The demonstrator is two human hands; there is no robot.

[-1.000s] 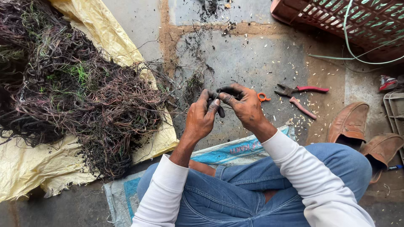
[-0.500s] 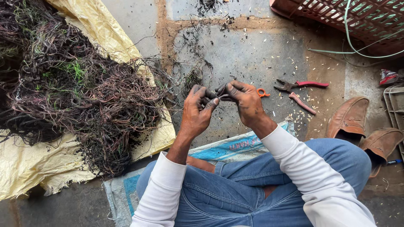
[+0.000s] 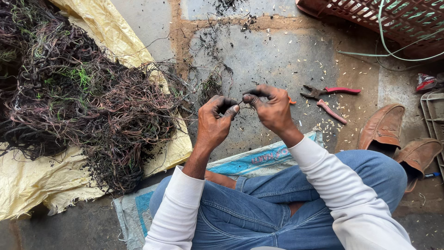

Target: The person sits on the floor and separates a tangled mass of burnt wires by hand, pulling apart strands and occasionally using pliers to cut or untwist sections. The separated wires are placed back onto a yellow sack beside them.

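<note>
Wires everywhere on my left: a big tangled heap of thin wire (image 3: 78,102), mostly dark brown and purplish with a few green strands poking through, piled on a yellow plastic sheet (image 3: 32,185) spread over the concrete floor (image 3: 277,55). Some stray strands trail off the heap toward the middle.

Moving in, my left hand (image 3: 215,122) is raised in front of me, fingers curled in and thumb and forefinger pinched on a thin bit of wire (image 3: 244,104). Right next to it, my right hand (image 3: 273,110) is pinching the other end the same way, so the little piece is stretched between the two sets of fingertips, held above the floor just past my knees. It's so thin I honestly can't tell its colour. Both hands are pretty grubby, dark with dirt.

I'm sitting cross-legged in blue jeans and a white long-sleeve top, on a blue and white woven sack (image 3: 259,159) laid flat under me.

Right of my hands, pliers with red handles (image 3: 330,90) lie on the floor, jaws open, with pale little scraps scattered around them. Further right sits a pair of brown leather shoes (image 3: 384,129), and up in the top right corner there's a reddish plastic crate (image 3: 370,14) with a pale green cable (image 3: 384,37) looped across it.
</note>
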